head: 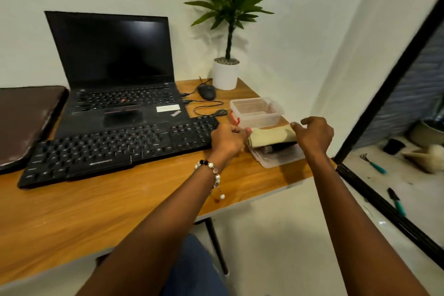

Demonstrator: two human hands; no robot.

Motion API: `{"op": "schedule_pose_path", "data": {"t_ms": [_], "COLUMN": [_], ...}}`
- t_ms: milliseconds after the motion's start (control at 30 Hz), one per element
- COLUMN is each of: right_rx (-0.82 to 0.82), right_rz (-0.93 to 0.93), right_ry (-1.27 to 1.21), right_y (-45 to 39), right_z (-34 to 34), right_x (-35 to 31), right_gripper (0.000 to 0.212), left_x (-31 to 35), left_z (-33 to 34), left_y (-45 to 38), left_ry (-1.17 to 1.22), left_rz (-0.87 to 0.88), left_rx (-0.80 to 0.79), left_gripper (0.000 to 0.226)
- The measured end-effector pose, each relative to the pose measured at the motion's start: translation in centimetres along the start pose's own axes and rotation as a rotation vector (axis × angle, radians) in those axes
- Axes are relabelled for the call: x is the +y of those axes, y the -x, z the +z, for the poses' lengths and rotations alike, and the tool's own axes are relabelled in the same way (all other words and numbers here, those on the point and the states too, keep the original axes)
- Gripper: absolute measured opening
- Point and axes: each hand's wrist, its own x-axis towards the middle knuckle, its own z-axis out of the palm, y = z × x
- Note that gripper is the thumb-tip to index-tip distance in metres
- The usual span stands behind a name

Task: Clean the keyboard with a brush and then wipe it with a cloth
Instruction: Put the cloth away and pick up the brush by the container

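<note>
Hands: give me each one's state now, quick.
Left hand: fingers curled on the end of the folded cloth.
Right hand: pinching the cloth's other end.

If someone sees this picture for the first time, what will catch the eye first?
Two hands meet at the desk's right end: the left hand and right hand pinch a folded beige cloth over a plastic lid. A black keyboard lies left of them, before an open laptop.
</note>
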Motion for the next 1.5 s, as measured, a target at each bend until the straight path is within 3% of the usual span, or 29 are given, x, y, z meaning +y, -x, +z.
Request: {"op": "schedule_pose_path", "data": {"t_ms": [167, 367, 500, 633, 767, 1033, 1267, 1400, 1500], "right_rx": [-0.153, -0.158, -0.122, -0.105, -0.106, -0.2, -0.256, -0.247, -0.239], "right_rz": [0.049, 0.066, 0.052, -0.019, -0.057, -0.254, -0.42, -0.35, -0.251], "right_ry": [-0.073, -0.178, -0.297, -0.448, -0.481, -0.083, 0.278, 0.387, 0.329], "right_y": [-1.0, -2.1, -3.1, -5.2, -8.3, -11.9, -11.3, -11.7, -12.4], "right_z": [-0.8, -0.1, 0.0, 0.0, 1.8, 7.1, 9.0, 9.3, 8.9], "right_x": [1.6, 1.9, 0.5, -2.0, -4.2, -3.4, -3.2, -3.0, -3.2], "right_gripper": [0.054, 0.038, 0.029, 0.023, 0.022, 0.023, 0.013, 0.011, 0.018], "left_x": [0.0, -0.3, 0.5, 2.9, 5.3, 4.6, 3.2, 3.1, 3.4], "left_z": [2.8, 3.6, 3.0, 1.7, 0.3, 1.4, 3.3, 3.3, 2.9], "left_y": [-1.7, -2.8, -3.4, -5.1, -8.5, -13.2, -13.5, -13.5, -13.1], "left_ry": [-0.02, -0.006, 0.139, 0.205, 0.121, -0.369, -0.793, -0.771, -0.644], "left_rz": [-0.081, -0.191, -0.282, -0.206, -0.053, 0.085, 0.194, 0.082, 0.012], "left_rx": [0.0, 0.004, -0.033, -0.007, 0.096, 0.125, 0.229, 0.212, 0.176], "left_gripper": [0.039, 0.042, 0.038, 0.031, 0.021, 0.013, 0.029, 0.049, 0.06]}}
